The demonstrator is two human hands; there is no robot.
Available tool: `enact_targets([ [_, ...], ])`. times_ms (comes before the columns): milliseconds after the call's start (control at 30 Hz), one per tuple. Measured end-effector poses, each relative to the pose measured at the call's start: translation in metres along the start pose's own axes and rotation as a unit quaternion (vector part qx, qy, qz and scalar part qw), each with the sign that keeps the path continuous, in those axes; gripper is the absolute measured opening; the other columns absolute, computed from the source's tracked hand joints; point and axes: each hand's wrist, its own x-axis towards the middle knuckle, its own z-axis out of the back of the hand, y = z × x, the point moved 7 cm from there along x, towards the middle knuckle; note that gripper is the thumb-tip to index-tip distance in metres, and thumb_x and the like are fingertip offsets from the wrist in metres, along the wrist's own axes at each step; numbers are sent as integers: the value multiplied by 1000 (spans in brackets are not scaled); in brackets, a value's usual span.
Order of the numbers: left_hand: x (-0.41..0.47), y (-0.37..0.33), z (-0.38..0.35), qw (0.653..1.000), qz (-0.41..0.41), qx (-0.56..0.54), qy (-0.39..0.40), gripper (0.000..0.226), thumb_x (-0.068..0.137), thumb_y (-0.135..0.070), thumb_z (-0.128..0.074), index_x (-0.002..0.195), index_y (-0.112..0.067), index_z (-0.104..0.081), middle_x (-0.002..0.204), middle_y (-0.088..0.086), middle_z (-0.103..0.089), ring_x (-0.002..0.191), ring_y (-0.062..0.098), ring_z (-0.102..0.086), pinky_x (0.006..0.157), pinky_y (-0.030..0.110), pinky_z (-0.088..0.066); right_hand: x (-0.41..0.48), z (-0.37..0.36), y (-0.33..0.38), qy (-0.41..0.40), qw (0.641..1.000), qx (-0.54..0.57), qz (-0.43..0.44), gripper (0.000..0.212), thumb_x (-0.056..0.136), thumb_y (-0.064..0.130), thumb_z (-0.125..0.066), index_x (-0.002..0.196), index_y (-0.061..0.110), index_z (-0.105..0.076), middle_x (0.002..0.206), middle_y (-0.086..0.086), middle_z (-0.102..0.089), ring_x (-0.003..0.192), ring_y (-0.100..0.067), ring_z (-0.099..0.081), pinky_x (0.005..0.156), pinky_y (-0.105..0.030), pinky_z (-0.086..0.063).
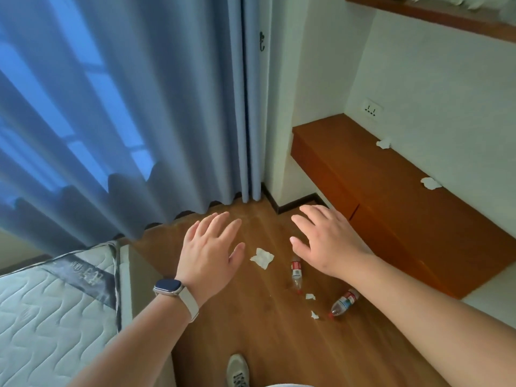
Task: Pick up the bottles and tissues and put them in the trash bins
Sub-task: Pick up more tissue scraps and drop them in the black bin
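Both hands reach forward, palms down, over the wooden floor (223, 331). The left hand (209, 252), with a watch (167, 286) on its wrist, and the right hand (329, 241) have their fingers (217, 223) wide and straight and hold nothing.

On the floor, between the two hands as seen, lies a large tissue (262, 257). Just right of it lies the near bottle (296, 272), clear with a red label, partly hidden by the right hand. The far bottle (344, 301) lies on its side close to the right forearm, towards the floor's edge by the cabinet (391, 247). Two small tissue scraps (310, 296) lie between the bottles.

On the cabinet's tabletop (363, 163), along its wall edge, sit a crumpled tissue (384, 143) near the far end and another tissue (430, 182) further along. A mattress (55, 303) fills the lower left, below a blue curtain (111, 107).
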Motion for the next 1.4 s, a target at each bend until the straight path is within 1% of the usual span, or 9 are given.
enact_targets([
  [100, 31, 36, -5, 1000, -16, -6, 9, 44, 91, -42, -60, 130, -23, -58, 137, 3, -57, 130, 29, -49, 106, 51, -39, 31, 3, 9, -4, 999, 8, -40, 53, 94, 53, -38, 131, 21, -58, 139, -5, -55, 129, -26, -48, 105, -41, -39],
  [233, 65, 51, -13, 999, -41, -27, 15, 43, 93, -42, -56, 131, -23, -58, 138, 3, -56, 130, 30, -48, 107, 50, -39, 48, -1, 4, 18, 997, 2, -71, 53, 94, 55, -37, 134, 24, -55, 143, -3, -51, 133, -24, -44, 108, -40, -35],
  [533, 143, 44, -42, 994, -84, -43, 47, 44, 92, -40, -57, 133, -25, -56, 141, 2, -54, 131, 28, -48, 108, 49, -36, 101, -13, -45, 41, 990, -1, -136, 56, 96, 57, -33, 139, 26, -49, 148, -1, -45, 137, -24, -38, 111, -40, -31],
  [633, 177, 40, -61, 992, -96, -33, 73, 46, 94, -42, -54, 137, -27, -53, 145, 1, -50, 135, 27, -44, 112, 47, -31, 124, -33, -67, 63, 986, 13, -154, 58, 96, 60, -29, 143, 29, -42, 153, 2, -36, 141, -22, -31, 114, -38, -25],
  [800, 253, 32, -99, 986, -137, 5, 97, 42, 93, -43, -54, 133, -28, -56, 140, 1, -55, 131, 28, -49, 108, 50, -37, 177, -64, -124, 75, 981, 41, -176, 59, 96, 61, -24, 144, 30, -40, 153, 3, -36, 142, -20, -29, 114, -37, -24],
  [1067, 394, -30, -144, 971, -216, 30, 100, 42, 89, -41, -62, 129, -27, -60, 134, 4, -60, 126, 28, -54, 105, 50, -42, 238, -77, -240, 84, 963, 68, -247, 59, 95, 63, -24, 145, 32, -36, 155, 4, -32, 143, -19, -27, 116, -39, -19],
  [1167, 427, -66, -155, 967, -242, 13, 80, 39, 90, -42, -59, 126, -26, -62, 131, 3, -62, 122, 28, -57, 103, 51, -43, 237, -74, -278, 77, 955, 72, -278, 58, 97, 61, -24, 144, 31, -37, 154, 3, -33, 143, -19, -28, 115, -39, -21],
  [1267, 448, -95, -168, 960, -264, -6, 96, 42, 91, -48, -52, 128, -29, -60, 135, 0, -60, 124, 24, -55, 105, 46, -40, 226, -70, -309, 74, 942, 79, -317, 57, 98, 59, -22, 145, 31, -34, 156, 2, -30, 144, -20, -25, 115, -40, -21],
  [1400, 462, -132, -189, 945, -305, -11, 119, 45, 89, -47, -61, 131, -31, -58, 139, -1, -57, 129, 23, -51, 106, 46, -40, 194, -70, -334, 69, 915, 100, -386, 57, 97, 60, -22, 147, 32, -29, 158, 3, -24, 146, -21, -20, 117, -41, -15],
])
